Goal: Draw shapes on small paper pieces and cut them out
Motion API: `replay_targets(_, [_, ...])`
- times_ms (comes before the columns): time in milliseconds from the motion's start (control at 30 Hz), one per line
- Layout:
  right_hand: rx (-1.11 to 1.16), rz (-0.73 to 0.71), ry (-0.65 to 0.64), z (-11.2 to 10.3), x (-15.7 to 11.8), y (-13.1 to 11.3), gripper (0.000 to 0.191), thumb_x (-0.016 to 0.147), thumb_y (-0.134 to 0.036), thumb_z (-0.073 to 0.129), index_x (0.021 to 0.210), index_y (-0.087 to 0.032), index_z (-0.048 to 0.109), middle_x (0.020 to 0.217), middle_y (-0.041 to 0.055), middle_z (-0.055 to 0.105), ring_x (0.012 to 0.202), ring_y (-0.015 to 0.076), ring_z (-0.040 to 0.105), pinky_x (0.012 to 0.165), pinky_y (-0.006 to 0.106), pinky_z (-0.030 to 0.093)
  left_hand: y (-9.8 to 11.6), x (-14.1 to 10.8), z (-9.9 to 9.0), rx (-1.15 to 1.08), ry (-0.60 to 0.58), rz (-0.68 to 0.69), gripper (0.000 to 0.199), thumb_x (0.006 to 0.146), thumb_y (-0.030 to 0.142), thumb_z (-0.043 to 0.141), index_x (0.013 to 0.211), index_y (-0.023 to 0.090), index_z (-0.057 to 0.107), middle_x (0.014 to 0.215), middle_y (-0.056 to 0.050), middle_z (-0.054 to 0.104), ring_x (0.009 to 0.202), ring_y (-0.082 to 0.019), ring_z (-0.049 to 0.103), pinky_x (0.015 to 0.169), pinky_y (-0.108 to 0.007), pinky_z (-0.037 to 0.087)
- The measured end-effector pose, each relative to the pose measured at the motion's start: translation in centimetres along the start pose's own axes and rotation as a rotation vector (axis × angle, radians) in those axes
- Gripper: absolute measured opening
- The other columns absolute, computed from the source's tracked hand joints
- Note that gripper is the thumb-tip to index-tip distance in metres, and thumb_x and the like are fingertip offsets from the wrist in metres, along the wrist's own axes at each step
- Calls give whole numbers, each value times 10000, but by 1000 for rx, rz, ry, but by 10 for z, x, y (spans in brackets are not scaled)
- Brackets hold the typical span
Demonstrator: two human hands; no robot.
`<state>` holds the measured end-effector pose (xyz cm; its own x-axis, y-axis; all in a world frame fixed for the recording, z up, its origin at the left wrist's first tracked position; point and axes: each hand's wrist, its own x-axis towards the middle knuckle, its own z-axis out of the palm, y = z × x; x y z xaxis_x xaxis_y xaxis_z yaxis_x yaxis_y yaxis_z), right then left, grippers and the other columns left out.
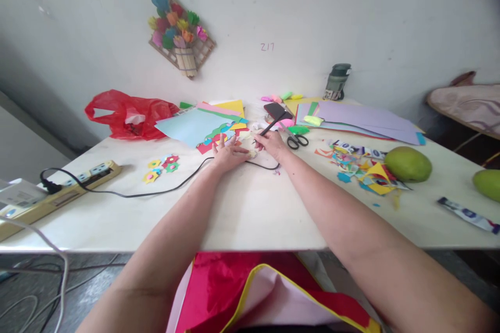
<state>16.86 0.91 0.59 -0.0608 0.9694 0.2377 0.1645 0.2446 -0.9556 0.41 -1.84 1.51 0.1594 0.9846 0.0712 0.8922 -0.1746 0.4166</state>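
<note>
My right hand (270,144) is closed around a slim black pen (267,129), its tip pointing down to the table. Close beside it, my left hand (229,157) lies flat with the fingers spread. Small pale pieces (253,154) sit at the left fingertips; their kind is too small to make out. Colourful cut paper shapes (219,138) lie just beyond the left hand. Black-handled scissors (297,141) rest to the right of my right hand, and a dark flat phone-like object (277,111) lies behind it. A black cord (172,191) passes under my hands.
Paper flowers (161,168) and a power strip (84,179) are on the left, a red plastic bag (130,114) behind. Coloured sheets (363,119), paper scraps (367,169), a green mango (408,164) and a tube (469,215) occupy the right side.
</note>
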Motion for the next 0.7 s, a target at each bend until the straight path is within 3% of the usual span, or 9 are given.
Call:
replay_targets(200, [-4,37,53,2,4,5,93,824,-205,533,810,-141,598,510,-29,574,413,65,497,462,169,428,1,6,11,94,164,5,406,654,619,622,904,304,674,1509,68,226,1395,-310,-118,1083,-572,-78])
replay_targets(467, [-172,-49,75,1,10,14,147,839,-260,497,841,-160,604,588,-18,620,441,71,530,495,176,436,6,15,17,92,59,-91,458,601,641,630,806,232,653,1514,-27,233,1377,-343,-169,1041,-615,-84])
replay_targets(567, [-179,-61,91,0,11,15,143,837,-261,499,816,-162,599,598,-16,621,461,69,542,499,168,430,7,17,18,56,78,-88,379,604,577,666,771,237,658,1492,-19,290,1399,-339,-54,1054,-602,-70])
replay_targets(700, [-134,-26,110,-2,10,13,125,816,-221,507,854,-165,613,637,-9,640,512,75,563,532,174,451,9,14,15,-24,145,-24,244,663,502,654,721,265,659,1366,30,486,1365,-312,221,1087,-568,-21])
